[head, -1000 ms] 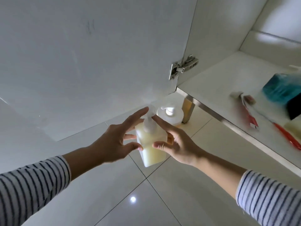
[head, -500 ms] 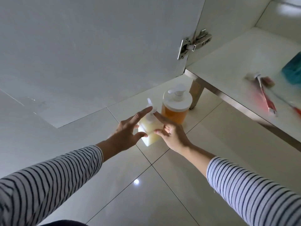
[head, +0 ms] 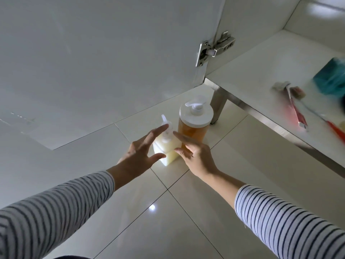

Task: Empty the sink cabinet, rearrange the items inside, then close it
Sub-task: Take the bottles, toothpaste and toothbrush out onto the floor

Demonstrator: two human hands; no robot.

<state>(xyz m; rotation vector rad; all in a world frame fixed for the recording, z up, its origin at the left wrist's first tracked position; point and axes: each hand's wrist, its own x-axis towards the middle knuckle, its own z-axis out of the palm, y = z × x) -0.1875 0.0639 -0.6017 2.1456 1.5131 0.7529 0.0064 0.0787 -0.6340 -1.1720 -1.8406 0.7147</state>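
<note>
Hands on either side of a small square pale-yellow pump bottle (head: 170, 149) standing upright on the glossy cream floor tiles (head: 186, 221), just outside the open cabinet. Left hand (head: 139, 155) spread, fingers straight, forefinger reaching up beside the bottle's white pump head, thumb pointing at its lower body; touching or a hair apart, cannot tell. Right hand (head: 195, 156) likewise loose and unfolded, forefinger stretched toward the bottle's shoulder, thumb near its right face; no curl of a grip round anything on either side. Just behind and to the right, touching or nearly so, a taller round amber-filled dispenser with a wide white lid and pump (head: 195, 120), also upright on the tiles. Beyond it, a short metal cabinet leg (head: 218, 107) under the front corner of the white cabinet floor (head: 252, 71). On that cabinet floor, to the right: a blurred red-and-white toothpaste tube (head: 295, 111), a thin red-handled stick, perhaps a toothbrush (head: 334, 128), and a teal boxy thing (head: 331, 79) cut by the frame edge. White cabinet door (head: 112, 53) swung wide on the left, hung on a silver metal hinge (head: 212, 48). Striped grey-and-white sleeves (head: 289, 221) on both forearms
</note>
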